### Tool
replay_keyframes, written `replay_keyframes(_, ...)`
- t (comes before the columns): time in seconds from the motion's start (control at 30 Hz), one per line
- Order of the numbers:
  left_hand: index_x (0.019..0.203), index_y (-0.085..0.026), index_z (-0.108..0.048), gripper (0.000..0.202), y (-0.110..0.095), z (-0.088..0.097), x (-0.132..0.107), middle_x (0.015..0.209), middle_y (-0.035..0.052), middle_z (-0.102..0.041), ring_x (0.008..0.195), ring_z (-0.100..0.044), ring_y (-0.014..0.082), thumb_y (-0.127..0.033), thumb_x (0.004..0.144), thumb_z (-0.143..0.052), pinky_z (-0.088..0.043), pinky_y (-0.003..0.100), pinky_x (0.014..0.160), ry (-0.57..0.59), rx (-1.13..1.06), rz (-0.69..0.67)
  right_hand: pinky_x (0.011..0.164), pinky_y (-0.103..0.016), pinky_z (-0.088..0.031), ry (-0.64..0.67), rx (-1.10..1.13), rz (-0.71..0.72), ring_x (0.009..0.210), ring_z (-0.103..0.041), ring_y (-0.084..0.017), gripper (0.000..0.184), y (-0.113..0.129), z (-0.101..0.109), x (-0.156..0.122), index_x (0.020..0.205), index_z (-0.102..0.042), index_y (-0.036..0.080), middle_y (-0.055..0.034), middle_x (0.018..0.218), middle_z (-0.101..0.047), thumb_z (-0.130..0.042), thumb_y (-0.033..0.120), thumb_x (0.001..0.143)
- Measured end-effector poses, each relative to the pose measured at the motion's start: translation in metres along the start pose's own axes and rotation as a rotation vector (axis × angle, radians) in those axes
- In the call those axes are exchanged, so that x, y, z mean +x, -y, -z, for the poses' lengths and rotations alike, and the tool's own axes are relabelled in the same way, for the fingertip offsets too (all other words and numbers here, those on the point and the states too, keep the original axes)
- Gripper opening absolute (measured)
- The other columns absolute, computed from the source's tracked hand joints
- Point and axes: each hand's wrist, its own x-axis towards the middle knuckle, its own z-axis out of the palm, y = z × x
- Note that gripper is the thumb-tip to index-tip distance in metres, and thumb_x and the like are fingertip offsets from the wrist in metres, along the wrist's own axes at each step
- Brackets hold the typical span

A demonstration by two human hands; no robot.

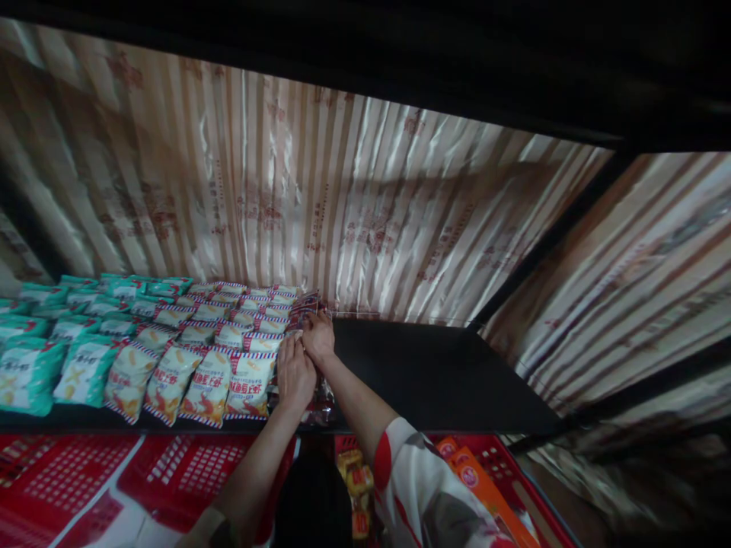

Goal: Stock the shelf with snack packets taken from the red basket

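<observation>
The left hand (pixel 297 374) lies with fingers extended over the dark packs (pixel 305 303); the right hand (pixel 320 335) bends over them just behind. Whether either grip closes on one, I cannot tell. The dark packs run from the shelf's (pixel 416 373) front edge towards its back, beside the white packs (pixel 250 384). A sideways shove might topple these over the front edge, towards the red baskets (pixel 177 466). Their red Chinese lettering ends in 虾; the teal packs' (pixel 85 371) writing seems to end likewise.
</observation>
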Motion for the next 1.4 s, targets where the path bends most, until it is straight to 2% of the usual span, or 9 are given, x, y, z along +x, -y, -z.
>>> replay_keyframes(0.37, 0.115, -0.009, -0.057, 0.04, -0.003, 0.007, -0.007, 0.126, 0.0164, -0.055, 0.128, -0.04, 0.0252, -0.014, 0.082, -0.036, -0.031, 0.045, 0.108, 0.012, -0.016, -0.026, 0.101, -0.029, -0.035, -0.042, 0.146, -0.059, 0.118, -0.049, -0.019, 0.034, -0.005, 0.009, -0.023, 0.114, -0.063, 0.016, -0.0105, 0.125, -0.056, -0.043, 0.021, 0.086)
replay_keyframes(0.57, 0.114, -0.008, -0.057, 0.039, -0.008, 0.014, -0.017, 0.127, 0.0183, -0.054, 0.127, -0.04, 0.0283, -0.016, 0.081, -0.038, -0.032, 0.048, 0.106, 0.016, -0.041, -0.06, 0.099, -0.029, -0.037, -0.065, 0.221, -0.114, 0.114, -0.051, -0.018, 0.034, -0.012, 0.014, -0.044, 0.11, -0.065, 0.016, -0.0085, 0.123, -0.058, -0.041, 0.019, 0.086)
replay_keyframes(0.77, 0.112, -0.01, -0.056, 0.037, -0.028, 0.021, -0.045, 0.126, 0.0168, -0.055, 0.128, -0.039, 0.0255, -0.016, 0.081, -0.038, -0.03, 0.046, 0.108, 0.023, -0.181, -0.159, 0.099, -0.028, -0.037, -0.16, 0.316, -0.136, 0.107, -0.053, -0.015, 0.029, -0.035, 0.024, -0.077, 0.101, -0.067, 0.018, -0.0051, 0.113, -0.062, -0.042, 0.017, 0.085)
replay_keyframes(0.93, 0.112, -0.014, -0.057, 0.037, -0.052, 0.02, -0.093, 0.121, 0.0128, -0.058, 0.121, -0.047, 0.022, -0.015, 0.082, -0.035, -0.035, 0.042, 0.105, 0.093, -0.282, -0.209, 0.096, -0.026, -0.04, -0.252, 0.4, -0.192, 0.102, -0.056, -0.014, 0.028, -0.068, 0.043, -0.125, 0.098, -0.066, 0.019, -0.0035, 0.108, -0.064, -0.041, 0.018, 0.085)
replay_keyframes(1.03, 0.114, -0.014, -0.056, 0.038, -0.065, 0.013, -0.133, 0.121, 0.0135, -0.059, 0.118, -0.05, 0.0221, -0.017, 0.083, -0.036, -0.038, 0.041, 0.103, 0.202, -0.307, -0.209, 0.093, -0.026, -0.042, -0.278, 0.389, -0.238, 0.098, -0.058, -0.014, 0.031, -0.098, 0.053, -0.162, 0.099, -0.065, 0.017, -0.0052, 0.103, -0.065, -0.038, 0.016, 0.085)
replay_keyframes(1.1, 0.115, -0.015, -0.056, 0.038, -0.072, 0.005, -0.162, 0.12, 0.0125, -0.06, 0.115, -0.052, 0.021, -0.017, 0.083, -0.036, -0.04, 0.04, 0.102, 0.326, -0.308, -0.175, 0.091, -0.026, -0.043, -0.241, 0.353, -0.29, 0.097, -0.059, -0.014, 0.032, -0.121, 0.057, -0.188, 0.099, -0.066, 0.017, -0.0059, 0.103, -0.065, -0.037, 0.015, 0.085)
replay_keyframes(1.23, 0.122, -0.01, -0.052, 0.042, -0.081, -0.015, -0.218, 0.129, 0.0158, -0.053, 0.122, -0.047, 0.0228, -0.016, 0.082, -0.04, -0.038, 0.04, 0.104, 0.649, -0.267, -0.082, 0.092, -0.028, -0.043, -0.115, 0.199, -0.41, 0.099, -0.059, -0.017, 0.032, -0.168, 0.06, -0.24, 0.103, -0.066, 0.015, -0.0083, 0.103, -0.066, -0.04, 0.013, 0.083)
replay_keyframes(1.3, 0.124, -0.009, -0.05, 0.045, -0.081, -0.025, -0.242, 0.131, 0.0172, -0.051, 0.124, -0.046, 0.0232, -0.015, 0.08, -0.042, -0.035, 0.038, 0.106, 0.816, -0.277, -0.08, 0.089, -0.027, -0.044, -0.014, 0.125, -0.469, 0.097, -0.06, -0.017, 0.033, -0.186, 0.062, -0.265, 0.107, -0.064, 0.015, -0.0083, 0.105, -0.066, -0.039, 0.015, 0.085)
replay_keyframes(1.4, 0.123, -0.005, -0.052, 0.045, -0.076, -0.035, -0.27, 0.131, 0.0209, -0.05, 0.126, -0.043, 0.0242, -0.012, 0.079, -0.043, -0.029, 0.036, 0.109, 1.021, -0.238, 0.004, 0.09, -0.025, -0.042, 0.118, -0.016, -0.47, 0.099, -0.059, -0.016, 0.033, -0.204, 0.069, -0.299, 0.105, -0.065, 0.016, -0.008, 0.105, -0.066, -0.04, 0.013, 0.084)
